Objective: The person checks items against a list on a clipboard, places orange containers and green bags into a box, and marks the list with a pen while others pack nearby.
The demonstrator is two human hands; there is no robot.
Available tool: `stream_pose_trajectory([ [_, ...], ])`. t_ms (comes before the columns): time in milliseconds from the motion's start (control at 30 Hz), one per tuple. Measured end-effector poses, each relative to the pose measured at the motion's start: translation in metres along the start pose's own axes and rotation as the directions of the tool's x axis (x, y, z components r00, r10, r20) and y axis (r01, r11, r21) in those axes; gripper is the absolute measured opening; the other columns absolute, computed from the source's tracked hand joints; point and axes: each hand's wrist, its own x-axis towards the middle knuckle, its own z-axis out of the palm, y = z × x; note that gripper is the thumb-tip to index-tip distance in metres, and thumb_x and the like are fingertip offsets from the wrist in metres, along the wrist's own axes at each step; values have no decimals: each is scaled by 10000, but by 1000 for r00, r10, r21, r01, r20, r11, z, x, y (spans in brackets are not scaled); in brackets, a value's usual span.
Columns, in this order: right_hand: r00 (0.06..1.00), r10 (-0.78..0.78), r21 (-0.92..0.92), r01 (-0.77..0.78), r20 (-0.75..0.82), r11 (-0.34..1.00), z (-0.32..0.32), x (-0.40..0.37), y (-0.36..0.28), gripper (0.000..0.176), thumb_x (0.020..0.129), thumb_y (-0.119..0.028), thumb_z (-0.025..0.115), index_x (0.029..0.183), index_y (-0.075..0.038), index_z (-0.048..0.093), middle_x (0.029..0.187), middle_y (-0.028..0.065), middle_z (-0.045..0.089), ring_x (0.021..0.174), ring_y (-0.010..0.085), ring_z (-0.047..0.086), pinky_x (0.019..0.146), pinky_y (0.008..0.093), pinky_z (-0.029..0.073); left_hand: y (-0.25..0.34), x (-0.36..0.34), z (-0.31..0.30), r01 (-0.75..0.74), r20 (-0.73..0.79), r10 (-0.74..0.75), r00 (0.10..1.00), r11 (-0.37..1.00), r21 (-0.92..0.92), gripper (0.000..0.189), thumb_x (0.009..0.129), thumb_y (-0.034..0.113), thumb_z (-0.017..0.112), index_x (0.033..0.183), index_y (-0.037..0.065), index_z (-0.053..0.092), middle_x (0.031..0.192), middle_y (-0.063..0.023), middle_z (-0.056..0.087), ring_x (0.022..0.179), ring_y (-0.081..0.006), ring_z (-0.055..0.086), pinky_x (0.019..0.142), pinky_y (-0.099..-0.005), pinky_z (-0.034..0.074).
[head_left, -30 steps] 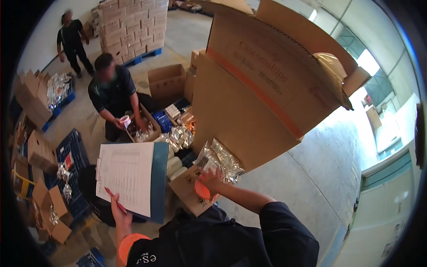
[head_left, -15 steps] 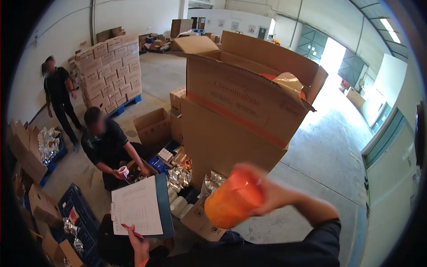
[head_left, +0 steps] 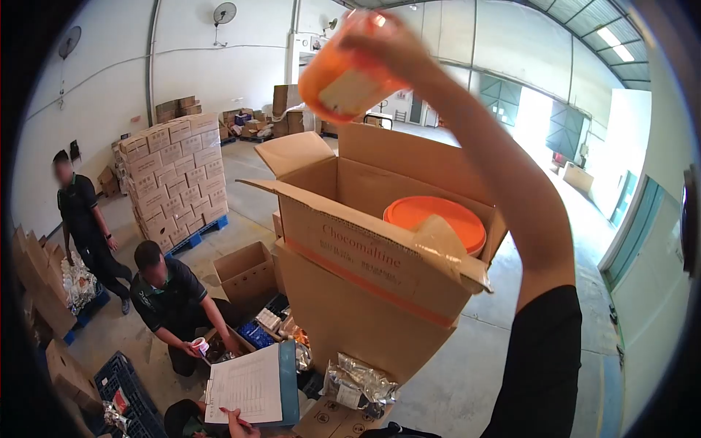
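My right hand (head_left: 391, 51) grips an orange plastic jar (head_left: 321, 80) with a pale label. It is raised above the open cardboard box (head_left: 365, 252) printed "Chocomaltine", tilted and slightly blurred. Inside that box, a round orange lid (head_left: 437, 213) shows beside a strip of loose brown tape (head_left: 442, 241). At the lower edge, my left hand (head_left: 239, 425) is closed at the side of a clipboard (head_left: 289, 383) that carries a printed sheet (head_left: 244, 387). A red pen (head_left: 232, 416) lies at its fingers. The left wrist is outside the view.
A crouching person (head_left: 171, 288) handles a small tub (head_left: 198, 346) at left; another person (head_left: 84, 212) stands behind. Stacked cartons (head_left: 175, 182) rest on a blue pallet (head_left: 197, 235). Silver packets (head_left: 361, 383) lie before the large box. A dark blue pallet (head_left: 128, 390) is at lower left.
My right hand has lifted the orange jar from low in front of the box to above it. The view has tilted up, exposing the orange lid inside. My left hand stays at the clipboard.
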Motion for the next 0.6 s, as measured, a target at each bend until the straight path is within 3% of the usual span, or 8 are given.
stream_pose_trajectory([
  [67, 993, 34, -525, -88, -111, 847, 39, 10, 42, 950, 452, -552, 707, 1239, -135, 373, 1211, 178, 405, 1149, 388, 365, 871, 555, 338, 33, -26, 29, 247, -62, -277, 959, 921, -302, 245, 765, 217, 614, 595, 137, 457, 466, 8, 301, 408, -131, 280, 386, -293, 329],
  [133, 984, 162, -690, -166, -72, 704, 71, -4, 68, 925, 447, -556, 691, 1230, -161, 397, 1186, 188, 408, 1129, 361, 371, 898, 450, 374, 22, -18, 10, 245, -15, -258, 966, 930, -273, 217, 774, 229, 608, 624, 132, 483, 469, 8, 311, 410, -127, 284, 389, -291, 332],
  [200, 941, 335, -648, -228, 45, 727, 87, -14, 111, 880, 462, -538, 688, 1217, -179, 413, 1174, 181, 432, 1084, 340, 430, 876, 457, 388, 22, -18, 15, 249, 46, -246, 968, 935, -251, 195, 782, 240, 601, 653, 126, 510, 472, 8, 321, 412, -124, 287, 393, -288, 335],
  [300, 688, 638, -418, -495, 347, 762, 99, -37, 164, 844, 527, -503, 670, 1233, -135, 389, 1149, 152, 462, 1036, 275, 482, 832, 438, 420, 46, -39, 47, 245, -234, -311, 921, 931, -271, 335, 786, 270, 612, 542, 160, 412, 444, 12, 307, 401, -114, 277, 382, -271, 300],
  [333, 555, 638, -276, -599, 534, 752, 99, -49, 182, 819, 553, -489, 663, 1226, -110, 391, 1129, 139, 480, 1024, 251, 495, 817, 413, 434, 42, -37, 46, 252, -238, -319, 917, 928, -275, 335, 786, 270, 612, 542, 160, 412, 444, 12, 307, 401, -114, 277, 382, -271, 300],
  [433, 561, 529, -357, -393, 637, 847, 109, -89, 227, 689, 609, -459, 640, 1139, -58, 461, 1034, 132, 531, 956, 223, 526, 783, 394, 449, 19, -19, 24, 172, -173, -239, 956, 927, -333, 278, 782, 266, 622, 584, 148, 466, 451, 17, 318, 409, -111, 280, 380, -260, 283],
  [500, 467, 518, -266, -504, 716, 822, 99, -98, 217, 627, 626, -443, 625, 1123, -87, 481, 1003, 116, 545, 900, 204, 545, 765, 375, 452, 5, -10, 10, -67, -74, 65, 995, 997, -24, 258, 775, 231, 627, 585, 151, 473, 449, 21, 318, 404, -110, 271, 379, -263, 294],
  [600, 193, 520, -155, -819, 832, 552, 84, -110, 238, 504, 668, -408, 587, 1078, -122, 524, 944, 81, 569, 830, 175, 564, 730, 358, 456, 39, -29, 46, 162, -217, -218, 951, 955, -249, 288, 776, 223, 628, 563, 153, 447, 446, 28, 312, 401, -100, 266, 378, -263, 298],
])
